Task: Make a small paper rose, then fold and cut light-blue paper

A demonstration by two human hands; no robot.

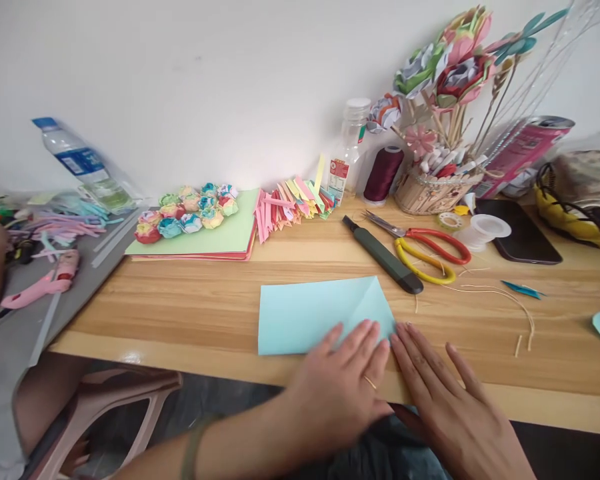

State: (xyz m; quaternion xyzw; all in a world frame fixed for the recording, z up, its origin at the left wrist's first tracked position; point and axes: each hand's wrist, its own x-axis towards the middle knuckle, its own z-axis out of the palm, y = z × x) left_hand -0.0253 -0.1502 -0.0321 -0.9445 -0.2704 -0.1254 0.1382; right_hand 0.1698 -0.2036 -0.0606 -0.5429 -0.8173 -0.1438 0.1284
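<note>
A light blue paper (305, 313) lies flat on the wooden table, with a diagonal line running down from its top right corner. My left hand (340, 387) rests on the paper's lower edge, its fingers laid flat and a ring on one finger. At the paper's right edge, my right hand (445, 393) lies flat with the fingers stretched and the thumb apart. The fingertips of both hands come close together near the lower right of the paper.
A green-black cutter (385, 257) and red-and-yellow scissors (430, 250) lie behind the paper. Paper flowers (185, 213) sit on green sheets, beside folded strips (293, 203). A pink glue gun (45, 287) is at left, a phone (520, 233) at right.
</note>
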